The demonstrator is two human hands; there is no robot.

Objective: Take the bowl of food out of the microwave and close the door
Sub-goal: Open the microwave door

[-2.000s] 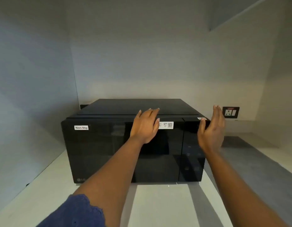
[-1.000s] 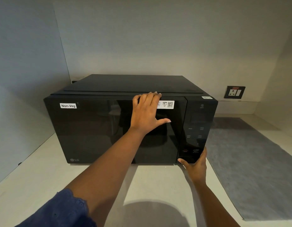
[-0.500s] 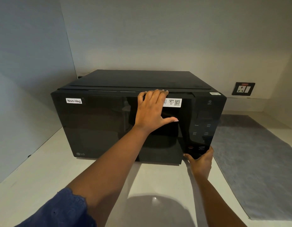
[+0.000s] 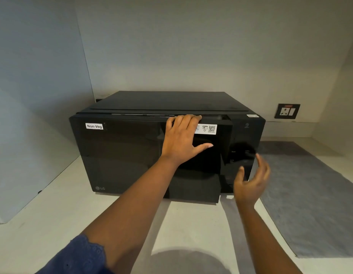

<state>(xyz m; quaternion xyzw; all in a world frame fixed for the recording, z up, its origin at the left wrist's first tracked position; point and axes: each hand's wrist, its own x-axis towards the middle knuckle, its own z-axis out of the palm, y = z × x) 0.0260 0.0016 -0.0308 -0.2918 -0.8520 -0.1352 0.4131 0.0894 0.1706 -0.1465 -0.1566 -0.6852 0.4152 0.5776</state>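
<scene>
A black microwave point(image 4: 124, 155) with a "Non-Veg" label stands on the pale counter. Its door point(image 4: 132, 147) is ajar by a small gap at the right edge, next to the control panel point(image 4: 244, 139). My left hand point(image 4: 181, 139) lies flat on the door's upper right part, fingers hooked over its top edge. My right hand point(image 4: 250, 182) hovers open in front of the panel's lower part, fingers apart, touching nothing. The bowl of food is hidden behind the dark door.
A grey mat point(image 4: 310, 194) lies on the counter point(image 4: 52, 224) right of the microwave. A wall socket point(image 4: 287, 111) sits behind it on the right. Walls close in at the left and back.
The door has popped ajar at its right edge. My right hand has left the panel's bottom corner and lifted off to hover in front of it. My left hand stays on the door.
</scene>
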